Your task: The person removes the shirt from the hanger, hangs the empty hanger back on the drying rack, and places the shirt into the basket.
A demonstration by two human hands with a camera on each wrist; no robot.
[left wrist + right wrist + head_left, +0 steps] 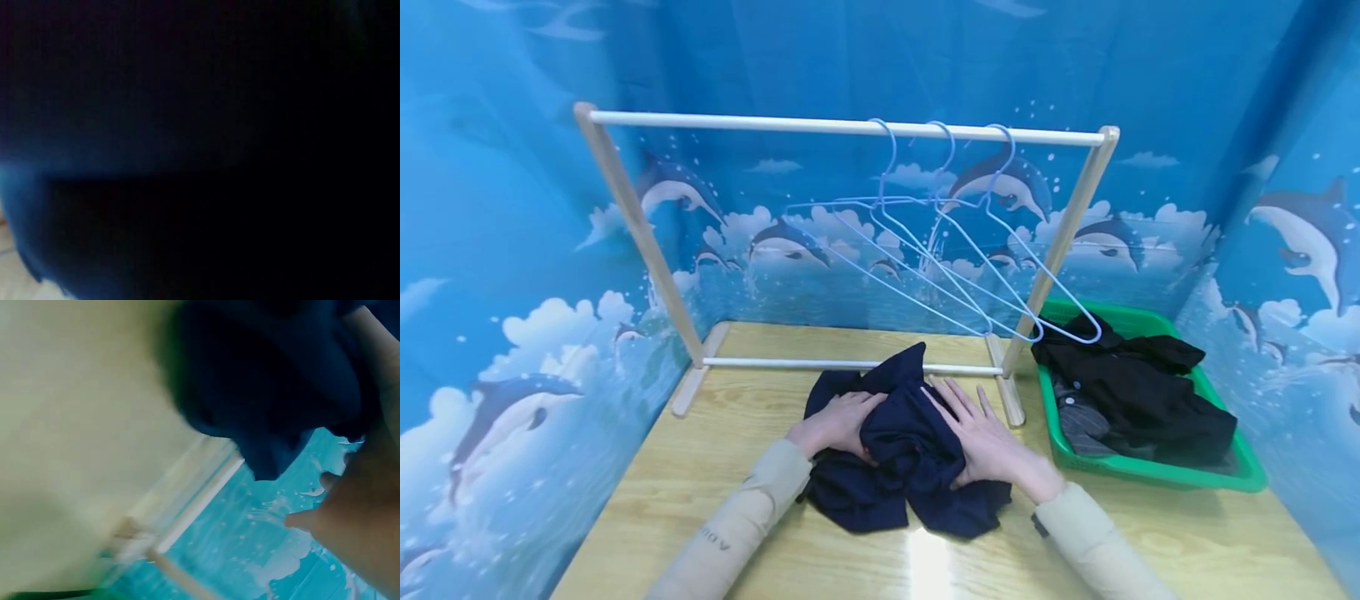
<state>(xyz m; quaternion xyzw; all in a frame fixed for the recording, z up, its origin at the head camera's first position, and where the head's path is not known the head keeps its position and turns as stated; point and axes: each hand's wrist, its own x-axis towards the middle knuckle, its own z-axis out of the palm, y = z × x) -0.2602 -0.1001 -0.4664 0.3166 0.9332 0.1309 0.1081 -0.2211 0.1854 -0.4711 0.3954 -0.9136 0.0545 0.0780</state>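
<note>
A crumpled dark navy garment [910,450] lies bunched on the wooden table in the head view, one pointed corner of it standing up at the back. My left hand [842,425] rests on its left side, fingers over the cloth and thumb lower down. On the right side, my right hand [985,437] touches the cloth with fingers straight and spread. Dark cloth [125,125] fills nearly all of the left wrist view, hiding that hand. In the right wrist view the garment [269,381] hangs beside my right hand [356,512], whose fingers point past it.
Behind the garment stands a rack [842,125] with a white rail and wooden legs. Several light-blue hangers [955,267] hang toward its right end. To the right, a green basket [1157,471] holds dark clothes [1142,392]. A dolphin-print curtain [760,50] surrounds the table [670,500].
</note>
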